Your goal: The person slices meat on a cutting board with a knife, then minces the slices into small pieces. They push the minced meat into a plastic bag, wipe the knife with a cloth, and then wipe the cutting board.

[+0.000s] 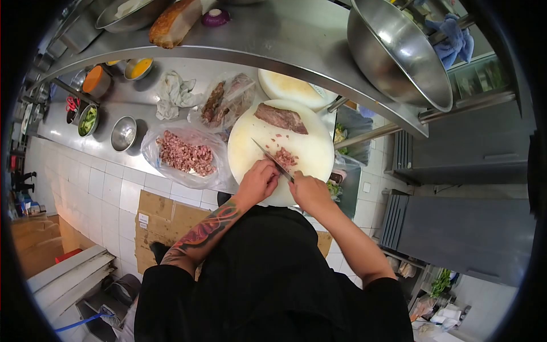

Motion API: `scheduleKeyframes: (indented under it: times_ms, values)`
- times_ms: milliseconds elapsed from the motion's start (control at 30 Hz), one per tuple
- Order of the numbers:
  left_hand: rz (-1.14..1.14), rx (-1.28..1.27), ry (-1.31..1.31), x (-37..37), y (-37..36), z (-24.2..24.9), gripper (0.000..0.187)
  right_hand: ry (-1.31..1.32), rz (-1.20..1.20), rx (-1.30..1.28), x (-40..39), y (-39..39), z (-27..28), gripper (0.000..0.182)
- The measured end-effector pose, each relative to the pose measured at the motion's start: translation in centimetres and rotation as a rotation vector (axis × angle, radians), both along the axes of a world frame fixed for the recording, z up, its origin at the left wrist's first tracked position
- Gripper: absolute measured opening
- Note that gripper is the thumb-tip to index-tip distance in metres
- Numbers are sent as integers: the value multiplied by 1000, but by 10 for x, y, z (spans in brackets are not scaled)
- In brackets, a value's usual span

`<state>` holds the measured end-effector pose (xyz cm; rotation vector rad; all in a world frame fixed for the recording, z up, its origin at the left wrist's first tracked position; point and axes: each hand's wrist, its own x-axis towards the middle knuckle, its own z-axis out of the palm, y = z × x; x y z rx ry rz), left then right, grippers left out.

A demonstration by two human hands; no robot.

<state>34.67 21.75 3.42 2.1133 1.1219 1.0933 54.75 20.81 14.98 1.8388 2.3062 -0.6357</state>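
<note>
My right hand [310,191] grips a knife [272,158], its blade pointing away and to the left over a round white cutting board [242,122]. Close beside the blade, my left hand [259,180] has its fingers curled at the board's near left part; whatever they may hold is hidden. Small bits of diced meat [286,158] lie just beyond the blade. A larger brown piece of meat [281,118] rests near the board's far edge. To the left, an open plastic bag [151,149] contains a heap of diced meat [183,153].
Another bag with dark meat strips [213,105] and a crumpled white cloth [174,94] lie behind. Small metal bowls [123,133] stand at left. A steel shelf [273,48] crosses above the far side, bearing a large metal bowl [393,51] and a slab of pork [174,24].
</note>
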Motion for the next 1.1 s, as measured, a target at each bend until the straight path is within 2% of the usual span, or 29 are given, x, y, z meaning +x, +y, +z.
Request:
scheduleKeyframes:
  times_ms: [100, 167, 300, 367, 433, 500, 600, 667, 733, 767, 900, 967, 1100]
  values:
    - [-4, -7, -6, -4, -4, 4, 28, 11, 35, 13, -4, 22, -7, 34]
    - [1, 106, 4, -5, 2, 14, 30, 47, 50, 12, -1, 21, 26, 33]
    - [64, 121, -4, -8, -3, 20, 28, -72, 58, -120, 11, -7, 63, 34]
    - [8, 18, -13, -10, -4, 6, 28, -105, 73, -152, 8, -8, 51, 34]
    - [9, 7, -11, -10, -6, 3, 28, -25, 20, -46, -3, -5, 9, 35]
    - [9, 9, -8, -10, -2, 3, 28, -23, 32, -32, -10, 15, -1, 35]
    - [-20, 81, 16, -11, -3, 10, 28, 28, 9, -63, 0, 21, 16, 36]
    - [66, 141, 8, -18, -8, 26, 29, 42, -25, -128, 6, 17, 47, 35]
    - [88, 60, -8, -19, -13, 23, 30, 20, -5, -115, 13, 2, 55, 35]
    - [106, -15, -25, -18, -14, 21, 31, -2, 13, -97, 16, -5, 56, 34]
    - [51, 7, -15, -10, -11, 7, 30, 0, 93, -19, 20, -25, 49, 33]
    - [62, 15, -9, -8, -12, 6, 28, -38, 85, -92, 15, -25, 59, 32]
    - [51, -2, -10, -10, -14, 1, 28, -71, 65, -123, -2, -17, 41, 32]
